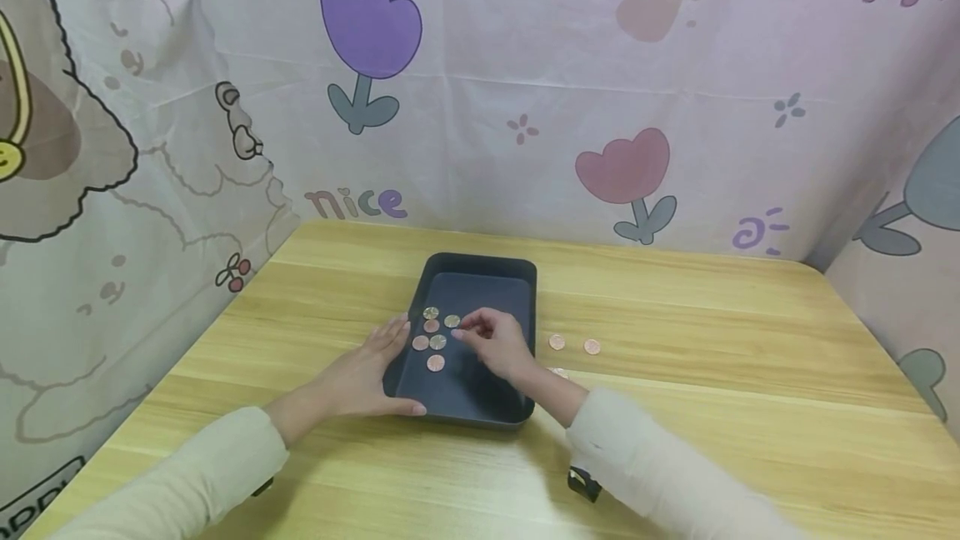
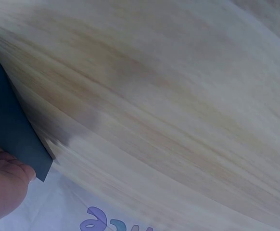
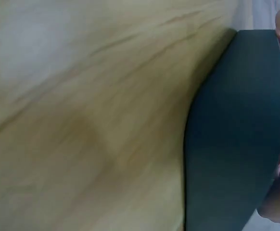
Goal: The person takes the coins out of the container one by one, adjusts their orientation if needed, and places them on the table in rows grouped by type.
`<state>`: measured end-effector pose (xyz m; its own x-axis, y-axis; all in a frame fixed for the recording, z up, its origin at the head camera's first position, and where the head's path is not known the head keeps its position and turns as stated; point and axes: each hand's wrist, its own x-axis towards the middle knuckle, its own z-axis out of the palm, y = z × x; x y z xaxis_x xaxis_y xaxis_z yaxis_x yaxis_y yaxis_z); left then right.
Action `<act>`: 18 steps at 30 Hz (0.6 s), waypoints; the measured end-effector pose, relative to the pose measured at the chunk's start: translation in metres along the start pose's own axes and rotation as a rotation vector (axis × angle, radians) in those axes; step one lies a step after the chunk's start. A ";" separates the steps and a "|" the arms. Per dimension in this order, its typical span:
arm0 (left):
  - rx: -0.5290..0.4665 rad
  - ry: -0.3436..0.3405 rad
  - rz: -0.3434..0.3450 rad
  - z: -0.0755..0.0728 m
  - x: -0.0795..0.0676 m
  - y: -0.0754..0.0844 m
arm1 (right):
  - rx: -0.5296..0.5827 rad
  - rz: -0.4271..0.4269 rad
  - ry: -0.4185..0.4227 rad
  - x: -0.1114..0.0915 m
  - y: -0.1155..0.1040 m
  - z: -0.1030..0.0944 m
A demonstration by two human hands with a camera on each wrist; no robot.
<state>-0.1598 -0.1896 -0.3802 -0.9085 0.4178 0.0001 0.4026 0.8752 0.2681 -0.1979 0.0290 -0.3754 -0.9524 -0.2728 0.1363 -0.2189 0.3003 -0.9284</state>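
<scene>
A dark rectangular tray (image 1: 480, 265) lies on the wooden table, its long sides running away from me. Several copper and brass-coloured coins (image 1: 436, 363) lie flat in its left half. My left hand (image 1: 367, 377) rests along the tray's left wall, fingers straight and thumb at the near left corner. Over the tray floor, my right hand (image 1: 497, 347) pinches a brass-coloured coin (image 1: 452, 321) at its fingertips, beside the other coins. In the right wrist view the tray's outer wall (image 3: 236, 125) hides most of the right hand's work.
Right of the tray, two copper coins (image 1: 592, 347) lie on the table (image 1: 712, 407). Another coin (image 1: 558, 373) is partly hidden by the right wrist. A printed cloth (image 1: 480, 157) hangs behind the table and along its sides.
</scene>
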 end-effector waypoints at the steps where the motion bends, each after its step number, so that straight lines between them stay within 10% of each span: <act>1: 0.000 -0.001 -0.003 0.000 0.000 0.000 | -0.006 -0.008 -0.008 0.001 0.001 0.003; 18: 0.014 -0.001 0.011 0.000 -0.001 -0.001 | -0.210 0.061 -0.095 0.006 0.018 0.039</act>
<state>-0.1590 -0.1906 -0.3805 -0.9040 0.4275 0.0024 0.4141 0.8740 0.2542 -0.1993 -0.0026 -0.4048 -0.9432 -0.3299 0.0399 -0.2104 0.5000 -0.8401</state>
